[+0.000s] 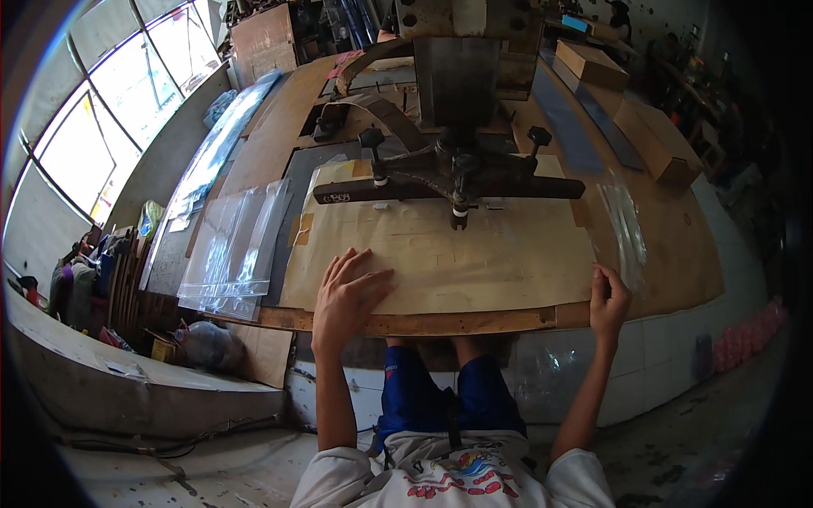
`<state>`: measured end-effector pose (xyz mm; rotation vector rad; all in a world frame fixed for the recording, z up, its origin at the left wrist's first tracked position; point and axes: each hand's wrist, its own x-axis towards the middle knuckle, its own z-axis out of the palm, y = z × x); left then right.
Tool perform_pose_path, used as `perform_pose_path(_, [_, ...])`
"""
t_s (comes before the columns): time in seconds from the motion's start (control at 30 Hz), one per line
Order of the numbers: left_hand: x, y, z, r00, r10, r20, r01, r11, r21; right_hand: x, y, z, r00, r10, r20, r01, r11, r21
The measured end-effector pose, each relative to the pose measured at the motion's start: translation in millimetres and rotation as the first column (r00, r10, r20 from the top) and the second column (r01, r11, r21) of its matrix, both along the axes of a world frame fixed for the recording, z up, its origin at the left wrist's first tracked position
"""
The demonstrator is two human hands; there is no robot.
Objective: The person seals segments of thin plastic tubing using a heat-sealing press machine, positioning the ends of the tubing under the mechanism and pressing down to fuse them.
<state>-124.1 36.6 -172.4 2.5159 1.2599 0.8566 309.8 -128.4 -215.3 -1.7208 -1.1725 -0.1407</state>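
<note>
A tan sheet (440, 284) with brown tape at its sides lies on the wooden worktable in front of me. My left hand (347, 292) rests on its near left part, palm down, fingers spread. At the sheet's right edge my right hand (610, 300) is closed, thumb and fingers pinched together; what lies between them is too small to make out. Over the far part of the sheet is a dark metal press head (457, 169) with a long crossbar (533, 186) and black knobs. Whether the bar touches the sheet I cannot tell.
Left of the sheet lies a stack of clear plastic bags (233, 245); more clear plastic (622, 224) lies at its right. Cardboard boxes (652, 140) stand at the back right. A wooden strip (423, 323) edges the table. Bluish plastic film (220, 135) lies along the windows.
</note>
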Motion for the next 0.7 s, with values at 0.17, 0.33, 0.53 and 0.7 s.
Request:
perform_pose_path(0.17, [0.0,2.8,4.0,0.996,-0.066,0.056,0.06,0.993,0.102,-12.5,7.4,13.4,0.997,0.027,-0.066,-0.029,0.999,-0.027])
perform_pose_path(0.33, [0.8,1.8,6.6,0.991,-0.085,0.1,0.084,0.996,0.021,-54.6,28.5,42.5,0.981,0.185,-0.057,-0.187,0.982,-0.024])
perform_pose_path(0.53, [-0.1,2.5,7.0,0.985,-0.112,0.129,0.097,0.989,0.115,-115.7,69.2,69.1,0.868,0.49,0.086,-0.471,0.865,-0.175])
perform_pose_path(0.7, [17.3,3.7,6.5,0.977,-0.164,0.137,0.138,0.973,0.183,-129.6,101.2,56.8,0.712,0.616,0.337,-0.555,0.787,-0.268])
